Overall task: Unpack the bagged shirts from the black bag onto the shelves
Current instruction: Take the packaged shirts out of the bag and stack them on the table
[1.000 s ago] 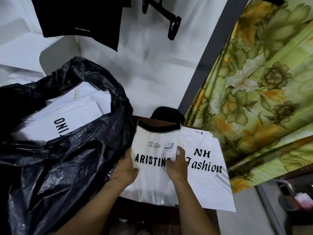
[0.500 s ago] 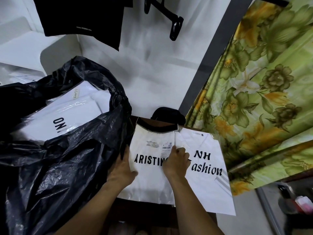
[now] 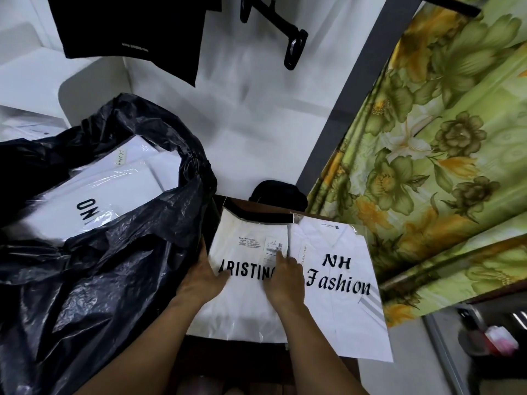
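A: Grips?
B: Right grip [image 3: 285,280] flat, released, pressing the ARISTINO shirt [image 3: 242,303]; left grip [image 3: 199,277] at its left edge, hold unclear.
A: Count?
B: Two shirts out, NH Fashion shirt [image 3: 336,309] right of both grips; one black bag [image 3: 99,280] left of them.

Left hand [image 3: 199,277] and right hand [image 3: 285,276] on bagged shirt [image 3: 245,297] beside black bag [image 3: 108,280]

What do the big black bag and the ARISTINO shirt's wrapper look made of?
The black bag looks like thin glossy plastic film: crinkled, with light glints. The ARISTINO shirt's wrapper seems clear, shiny plastic: glare streaks and creases over white contents, probably fabric.
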